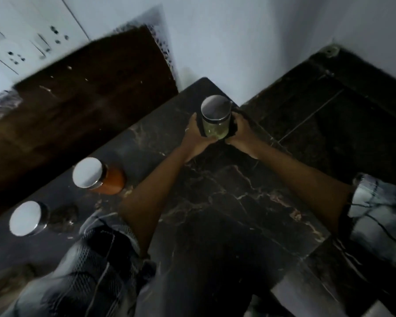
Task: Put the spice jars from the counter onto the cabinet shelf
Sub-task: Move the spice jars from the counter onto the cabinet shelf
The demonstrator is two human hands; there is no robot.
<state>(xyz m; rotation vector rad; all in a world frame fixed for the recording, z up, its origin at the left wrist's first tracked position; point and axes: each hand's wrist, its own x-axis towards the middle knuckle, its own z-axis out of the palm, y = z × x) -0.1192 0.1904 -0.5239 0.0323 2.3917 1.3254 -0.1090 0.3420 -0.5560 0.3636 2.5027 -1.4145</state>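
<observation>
Dark marble counter (226, 202); both hands' grip round green jar (216, 121); orange jar (101, 177) left.

Black veined counter (226, 202), orange jar (110, 181) (silver lid), pale-green jar (216, 126)

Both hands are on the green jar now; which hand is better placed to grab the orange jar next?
Left. The orange jar stands beside the left forearm, far from the right hand.

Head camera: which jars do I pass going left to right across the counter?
Dark-filled jar → orange spice jar → green-filled jar, gripped between the left hand and right hand.
</observation>
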